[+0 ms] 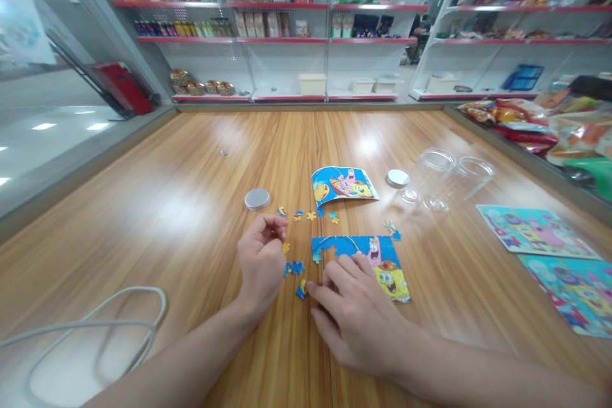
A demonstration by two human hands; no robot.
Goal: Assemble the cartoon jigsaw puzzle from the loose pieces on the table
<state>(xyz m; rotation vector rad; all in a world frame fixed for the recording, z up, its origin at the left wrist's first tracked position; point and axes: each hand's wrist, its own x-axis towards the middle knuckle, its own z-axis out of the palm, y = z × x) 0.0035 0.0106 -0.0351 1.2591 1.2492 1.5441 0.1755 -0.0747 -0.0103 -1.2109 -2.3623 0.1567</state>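
My left hand (262, 261) is closed, its thumb and fingers curled together just left of the loose jigsaw pieces; whatever they may hold is hidden. My right hand (356, 309) lies low over the partly joined jigsaw puzzle (389, 261), fingers apart, covering its lower left. Its index fingertip is at a blue and yellow jigsaw piece (301, 289). Beside my left hand are joined blue pieces (294, 268). Above both hands runs a row of loose pieces, including a yellow one (311, 216). Behind it stands a curved cartoon picture card (345, 183).
Left of the card is a round silver lid (257, 199). To the right are a white lid (397, 178), clear jars (433, 172) and two cartoon picture sheets (538, 229) (571, 293). A white cable (153, 312) loops at lower left. Stocked shelves (282, 6) stand beyond the table.
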